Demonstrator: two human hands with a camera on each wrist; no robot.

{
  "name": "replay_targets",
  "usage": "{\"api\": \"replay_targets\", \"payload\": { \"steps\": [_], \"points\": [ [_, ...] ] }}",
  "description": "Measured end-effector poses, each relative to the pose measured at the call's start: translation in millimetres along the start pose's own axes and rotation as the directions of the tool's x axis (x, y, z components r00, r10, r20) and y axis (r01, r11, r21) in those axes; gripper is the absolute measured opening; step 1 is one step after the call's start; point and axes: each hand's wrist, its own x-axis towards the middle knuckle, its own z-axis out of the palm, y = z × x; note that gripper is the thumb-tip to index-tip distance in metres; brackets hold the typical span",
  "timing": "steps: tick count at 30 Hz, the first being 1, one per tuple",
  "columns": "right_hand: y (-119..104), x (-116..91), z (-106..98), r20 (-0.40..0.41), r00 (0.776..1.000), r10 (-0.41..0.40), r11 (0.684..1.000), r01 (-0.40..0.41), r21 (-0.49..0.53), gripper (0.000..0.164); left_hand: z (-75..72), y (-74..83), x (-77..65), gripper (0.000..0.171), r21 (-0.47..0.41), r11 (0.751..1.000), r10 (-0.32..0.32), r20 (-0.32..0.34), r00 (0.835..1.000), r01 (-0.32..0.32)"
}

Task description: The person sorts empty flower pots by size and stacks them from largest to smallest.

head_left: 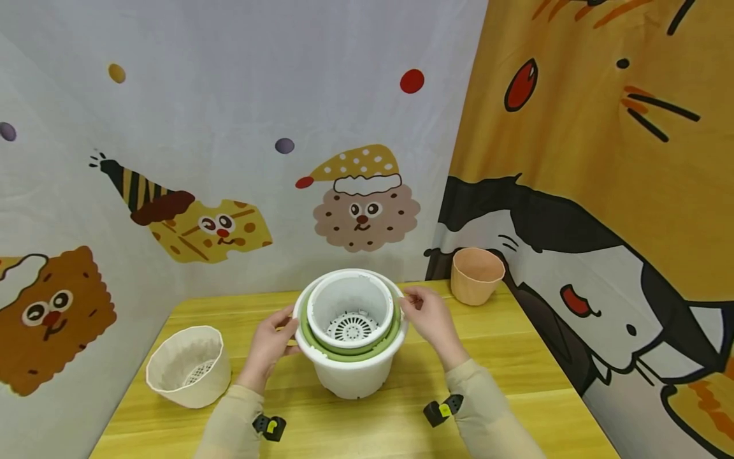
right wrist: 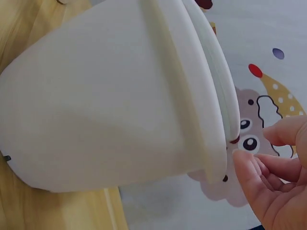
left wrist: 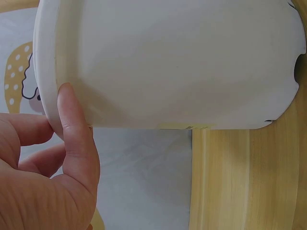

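A large white flowerpot [head_left: 357,376] stands on the wooden table with a green pot [head_left: 350,354] nested inside it. Innermost sits a smaller white pot [head_left: 350,294] with a slotted bottom. My left hand [head_left: 269,341] pinches the big pot's rim at its left side; in the left wrist view, one finger [left wrist: 72,115] lies on the outer wall just under the rim. On the opposite side, my right hand [head_left: 429,315] is beside the rim. In the right wrist view its thumb and fingers are loosely bent, with a gap between them and the rim, and hold nothing.
To the left on the table [head_left: 499,382] is a cream pot [head_left: 195,389] with a mesh bottom. An orange pot [head_left: 476,287] stands at the back right corner. Cartoon-printed cloths [head_left: 229,127] hang behind the table and along its right side.
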Motion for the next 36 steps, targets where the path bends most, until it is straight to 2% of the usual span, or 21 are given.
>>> {"api": "replay_targets", "payload": {
  "steps": [7, 12, 21, 28, 36],
  "points": [
    [9, 0, -3, -0.032, 0.999, -0.013, 0.999, 0.012, -0.037, 0.032, -0.2, 2.0, -1.9, 0.044, -0.005, 1.000, 0.004, 0.001, 1.000, -0.004],
    [18, 0, -1, -0.030, 1.000, 0.008, 0.999, -0.009, -0.031, 0.032, -0.4, 1.9, -2.2, 0.043, -0.007, 1.000, 0.005, 0.001, 1.000, -0.004],
    [29, -2, 4, -0.008, 0.997, 0.082, 0.995, -0.081, 0.057, 0.037, 0.7, 1.1, -0.8, 0.043, -0.001, 1.000, -0.001, -0.001, 1.000, 0.001],
    [35, -3, 8, 0.046, 0.986, 0.162, 0.978, -0.166, 0.128, 0.049, 0.8, 0.7, -0.1, 0.043, 0.013, 1.000, 0.005, -0.002, 1.000, -0.005],
    [39, -5, 12, 0.077, 0.978, 0.192, 0.954, -0.204, 0.219, 0.050, 0.4, 0.2, 0.4, 0.043, 0.006, 1.000, 0.003, -0.001, 1.000, -0.003]
  ]
}}
